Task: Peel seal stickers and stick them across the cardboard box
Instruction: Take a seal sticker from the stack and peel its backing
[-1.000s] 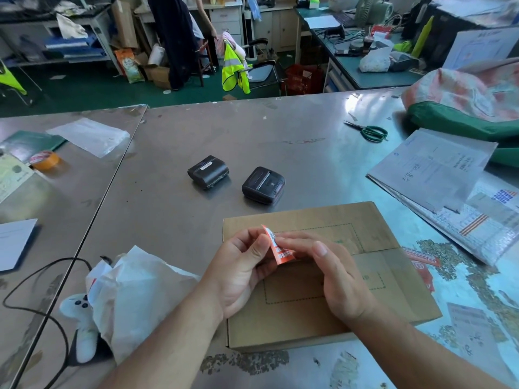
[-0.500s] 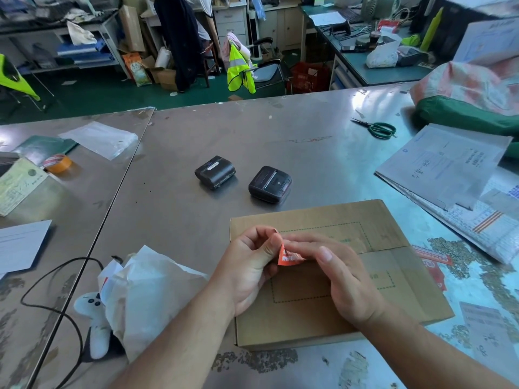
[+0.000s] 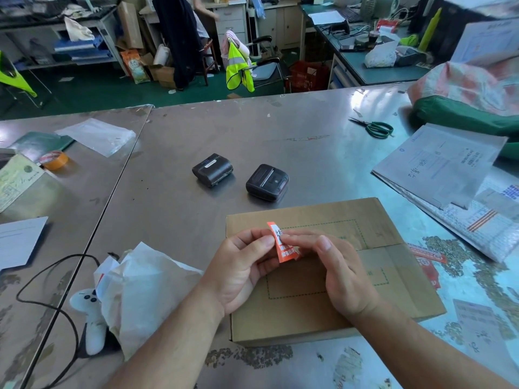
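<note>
An orange seal sticker (image 3: 282, 245) is pinched between the left hand (image 3: 242, 269) and right hand (image 3: 341, 272), above the cardboard box (image 3: 317, 313) on the desk (image 3: 174, 220). It looks thin, limp and tacky (edges only should be gripped).

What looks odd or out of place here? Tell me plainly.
The table surface near the cardboard box is worn and blotchy, with torn sticker remnants on it. An orange sticker lies flat just right of the box. The seal sticker between both hands is curled, not yet applied.
</note>
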